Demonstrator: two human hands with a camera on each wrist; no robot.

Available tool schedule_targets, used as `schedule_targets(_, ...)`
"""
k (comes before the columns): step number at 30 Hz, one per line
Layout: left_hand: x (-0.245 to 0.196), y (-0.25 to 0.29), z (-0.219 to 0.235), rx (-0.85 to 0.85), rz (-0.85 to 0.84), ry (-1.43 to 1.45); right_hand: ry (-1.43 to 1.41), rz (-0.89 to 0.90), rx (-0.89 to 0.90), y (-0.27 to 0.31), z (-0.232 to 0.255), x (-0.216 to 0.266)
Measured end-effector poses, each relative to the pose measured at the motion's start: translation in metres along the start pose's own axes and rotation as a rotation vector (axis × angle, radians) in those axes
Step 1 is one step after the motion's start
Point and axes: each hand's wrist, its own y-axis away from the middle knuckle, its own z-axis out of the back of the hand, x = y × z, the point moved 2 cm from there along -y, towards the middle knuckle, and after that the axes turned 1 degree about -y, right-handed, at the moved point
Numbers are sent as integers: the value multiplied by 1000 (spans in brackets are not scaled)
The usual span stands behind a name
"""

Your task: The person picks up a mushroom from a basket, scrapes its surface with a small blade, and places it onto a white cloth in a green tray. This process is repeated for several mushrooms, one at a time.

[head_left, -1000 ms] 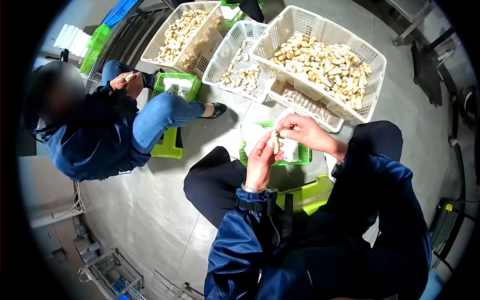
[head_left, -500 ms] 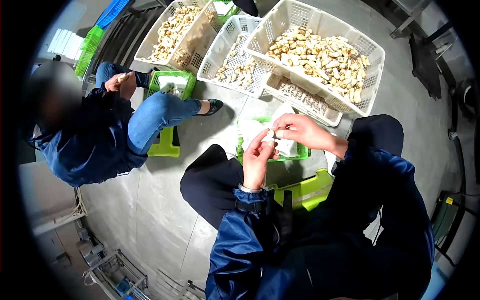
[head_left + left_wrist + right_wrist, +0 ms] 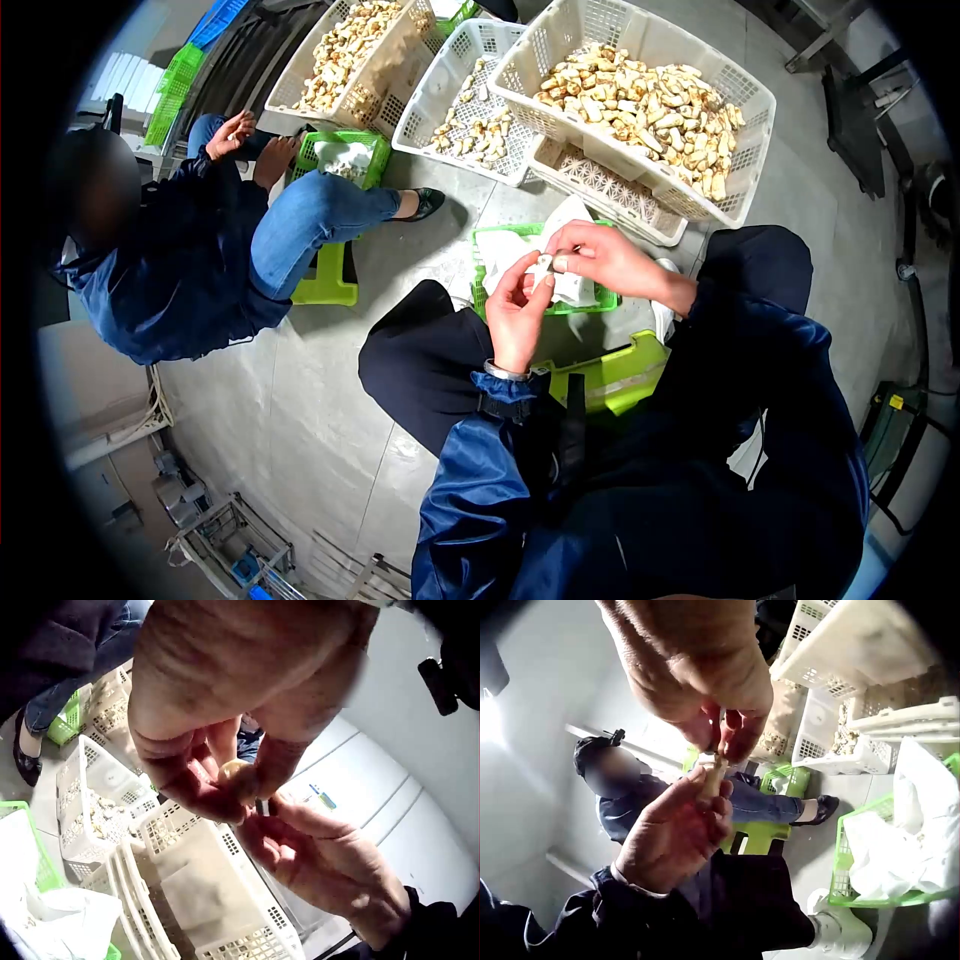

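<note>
The left hand (image 3: 515, 325) is pinching a small pale piece (image 3: 712, 781) between thumb and fingers, and the right hand (image 3: 610, 265) is pinching what is looking like a thin metal tool (image 3: 262, 806) against its end. The two hands are meeting above a green basket (image 3: 606, 298), fingertips nearly touching. The step in hand is seemingly close tool work on this one piece, perhaps trimming or scraping; how much is remaining on it, the pictures are not showing. The next move is calling for a firm but gentle left pinch, the piece turning a little to present a fresh side, and short, light strokes, with the thumb lying clear of the edge.

The piece is looking stubby and smooth, roughly like a thick stem, cream with a slight shine, and is probably yielding under too hard a squeeze. Similar pieces (image 3: 640, 110) are lying heaped in a big crate (image 3: 560, 122), knobbly, ivory and mottled with tan and brown. Its off-white plastic is rising in straight walls cut with square mesh, while a shallower crate (image 3: 425, 100) beside it is holding a thinner scatter. In the basket, a soft white liner (image 3: 885, 855) is crumpling into loose folds against the glossy green lattice. Grey tiles are forming the smooth floor (image 3: 300, 400).
</note>
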Motion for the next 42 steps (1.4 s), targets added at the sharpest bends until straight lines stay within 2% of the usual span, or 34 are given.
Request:
schedule_targets(1,1,0,0,-1,12,0,-176,-212,-3,-2,3,-7)
schedule_targets(2,1,-1,-1,1,19,3,-337,-225,-22,-3,7,-5)
schedule_targets(4,0,-1,-2,7,9,8,-398,-218,-7,-4,6,-3)
schedule_targets(7,4,0,2,-1,8,-17,-162,-33,3,2,-2,1)
schedule_targets(8,4,1,1,0,12,-19,-165,-35,1,1,1,0)
schedule_targets(10,1,2,-4,6,-96,-86,-379,-341,-2,-2,8,-6)
schedule_targets(12,5,-1,-2,-15,-147,-145,-415,-297,-66,-1,1,-1)
schedule_targets(14,7,-1,2,-64,-145,-235,-293,-85,-83,1,-5,5)
schedule_targets(15,8,0,2,-57,-168,-274,-291,-84,-83,2,-5,3)
schedule_targets(18,10,1,-2,-12,-160,-163,-333,-288,-69,0,2,-3)
schedule_targets(19,9,2,-2,-16,-161,-203,-438,-293,-48,1,5,-3)
schedule_targets(22,-1,5,-6,-22,-64,-136,-390,-264,-38,1,1,-2)
schedule_targets(24,10,0,-2,-41,-65,-127,-346,-167,-10,1,-5,1)
schedule_targets(26,7,-4,-2,-97,-222,-313,-190,-97,-11,1,-5,-2)
schedule_targets(27,2,-1,-3,-119,-223,-459,-190,-98,-12,0,-3,-3)
schedule_targets(29,-1,1,-6,-124,-246,-511,-225,-217,-6,-2,1,-8)
schedule_targets(30,-3,2,-7,-130,-270,-561,-224,-219,-8,-2,3,-8)
schedule_targets(32,-5,2,-8,-139,-270,-577,-476,-301,-53,-2,7,-9)
schedule_targets(34,-8,2,-9,-153,-271,-593,-437,-282,-41,-1,0,-7)
schedule_targets(36,-11,3,-11,-164,-281,-647,-1,-81,-53,1,-4,-5)
schedule_targets(37,-11,3,-11,-155,-313,-654,-214,-191,-44,-1,-2,-13)
schedule_targets(38,-7,2,-9,-153,-314,-656,-320,-258,-37,-3,3,-15)
schedule_targets(41,4,-6,-11,-32,-200,-210,-396,-252,-37,-3,7,-13)
schedule_targets(42,1,-6,-10,-31,-199,-210,-420,-230,-38,-4,7,-13)
